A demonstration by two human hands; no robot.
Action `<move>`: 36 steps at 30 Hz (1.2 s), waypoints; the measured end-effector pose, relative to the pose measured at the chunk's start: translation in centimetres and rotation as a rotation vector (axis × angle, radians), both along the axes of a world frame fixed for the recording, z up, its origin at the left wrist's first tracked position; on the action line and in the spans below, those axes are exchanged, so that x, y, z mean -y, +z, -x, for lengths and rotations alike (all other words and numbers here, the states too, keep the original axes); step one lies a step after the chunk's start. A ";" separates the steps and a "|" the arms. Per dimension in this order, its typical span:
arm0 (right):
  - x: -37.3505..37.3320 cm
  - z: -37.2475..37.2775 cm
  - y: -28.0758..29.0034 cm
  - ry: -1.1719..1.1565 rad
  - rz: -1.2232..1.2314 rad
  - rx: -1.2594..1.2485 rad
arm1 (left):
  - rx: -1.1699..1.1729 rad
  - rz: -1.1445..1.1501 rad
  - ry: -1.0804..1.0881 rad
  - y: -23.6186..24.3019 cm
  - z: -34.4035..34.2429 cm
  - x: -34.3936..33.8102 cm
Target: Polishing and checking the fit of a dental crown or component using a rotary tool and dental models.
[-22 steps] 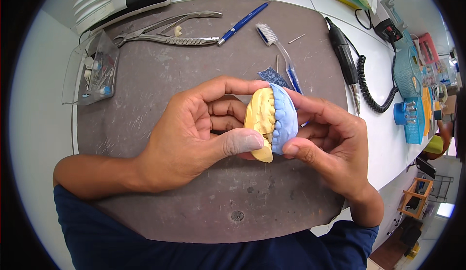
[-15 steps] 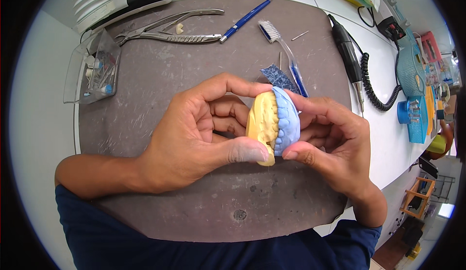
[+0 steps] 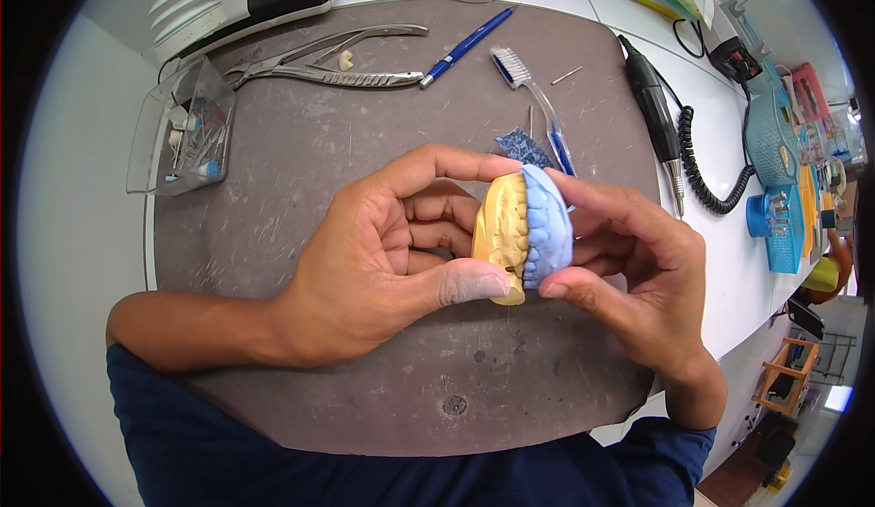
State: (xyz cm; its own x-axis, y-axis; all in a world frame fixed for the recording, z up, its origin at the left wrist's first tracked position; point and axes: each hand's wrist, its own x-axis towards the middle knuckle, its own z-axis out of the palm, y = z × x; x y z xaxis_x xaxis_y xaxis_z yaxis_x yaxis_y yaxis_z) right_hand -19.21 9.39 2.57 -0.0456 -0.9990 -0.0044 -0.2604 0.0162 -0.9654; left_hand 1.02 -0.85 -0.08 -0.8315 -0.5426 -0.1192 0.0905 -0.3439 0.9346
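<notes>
Two dental casts are pressed together, tooth rows meeting, above the middle of the grey-brown work mat [image 3: 365, 407]. My left hand [image 3: 383, 252] grips the yellow dental cast [image 3: 500, 225], with its dusty thumb at the near end and the index finger over the far end. On the other side, the blue dental cast [image 3: 549, 229] is held by my right hand [image 3: 629, 261] between thumb and index finger. The remaining fingers of both hands curl behind the casts and are partly hidden. A piece of blue patterned sandpaper [image 3: 523, 147] lies just beyond them.
Beyond the hands lie metal pliers [image 3: 355, 77], a small tooth-coloured piece [image 3: 345, 60], a blue pen [image 3: 467, 47] and a toothbrush [image 3: 538, 92]. A clear box of small tools [image 3: 187, 133] stands left. A black rotary handpiece [image 3: 652, 97] with coiled cord lies right.
Both hands and the joined casts appear slightly farther right, with the casts turned a little. The view itself has shifted slightly. Both grips stay the same.
</notes>
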 end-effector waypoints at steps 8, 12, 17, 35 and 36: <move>0.3 2.7 1.3 -0.339 0.208 -0.485 | -0.085 0.057 0.008 -0.2 0.2 0.4; 1.0 4.1 0.3 -0.357 0.292 -0.759 | -0.106 0.072 0.011 -0.3 0.4 0.5; 1.1 4.5 -0.3 -0.292 0.230 -0.891 | -0.098 0.047 0.006 -0.3 0.3 0.6; 0.8 3.3 0.6 -0.324 0.226 -0.609 | -0.081 0.017 0.011 -0.2 0.3 0.6; 0.5 2.8 0.9 -0.321 0.222 -0.474 | -0.073 0.008 0.006 -0.2 0.2 0.6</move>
State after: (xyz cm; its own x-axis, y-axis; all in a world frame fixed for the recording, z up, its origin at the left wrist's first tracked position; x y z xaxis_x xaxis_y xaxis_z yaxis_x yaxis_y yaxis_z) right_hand -22.02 8.87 3.47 -0.2901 -0.9098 0.2970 -0.6778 -0.0237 -0.7348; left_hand 0.81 -1.42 -0.23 -0.8345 -0.5483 -0.0542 0.1604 -0.3359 0.9282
